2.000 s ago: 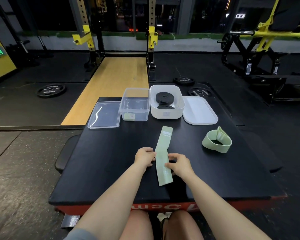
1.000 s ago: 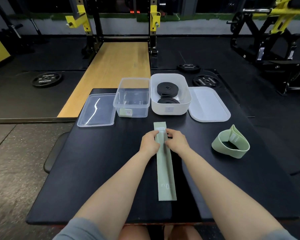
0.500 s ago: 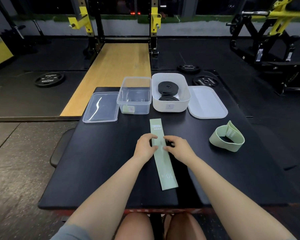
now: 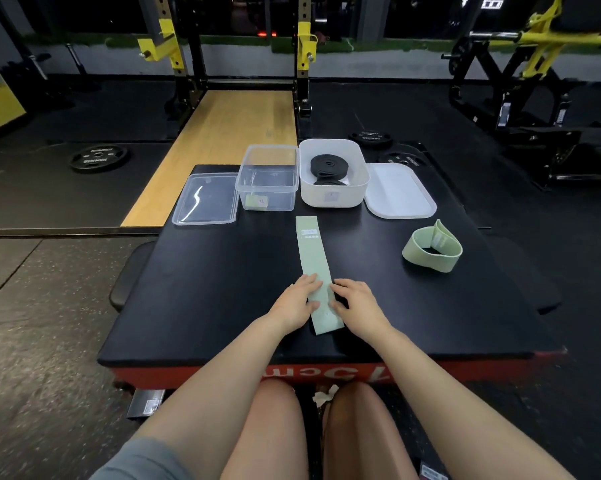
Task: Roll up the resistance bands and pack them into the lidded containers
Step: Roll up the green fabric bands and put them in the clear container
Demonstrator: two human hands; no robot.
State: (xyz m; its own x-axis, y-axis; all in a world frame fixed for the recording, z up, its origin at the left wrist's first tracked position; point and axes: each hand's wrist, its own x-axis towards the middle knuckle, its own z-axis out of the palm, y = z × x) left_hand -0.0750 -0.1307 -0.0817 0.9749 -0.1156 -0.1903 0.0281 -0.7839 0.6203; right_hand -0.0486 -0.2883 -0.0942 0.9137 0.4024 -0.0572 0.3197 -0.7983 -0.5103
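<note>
A pale green fabric band (image 4: 313,268) lies flattened into a long, narrow strip on the matte black padded desk (image 4: 222,289), running straight away from the person. The left hand (image 4: 297,303) rests on its left edge near the close end, fingers extended and flat across the cloth. The right hand (image 4: 356,301) sits just across the strip, fingers loosely stretched and touching the right edge; neither hand curls round the band. A short tail of the strip shows below the two hands, and a small white label sits near its far end.

Well to the right of the right hand, a second green band (image 4: 432,247) stands on its edge as a soft open loop with one folded corner.

Beyond the fingertips, past the strip's far end, stand two rectangular tubs with rounded corners. The clear plastic container (image 4: 267,180), ahead of the left hand, is glossy and see-through, with a small label on its front wall. Its flat transparent lid (image 4: 205,199) lies just left of it. The white opaque container (image 4: 333,195), ahead of the right hand, holds coiled black bands (image 4: 328,166) of flat rubbery strap. Its white lid (image 4: 399,192) lies beside it on the right.

The desk has a red front face with large white lettering.
</note>
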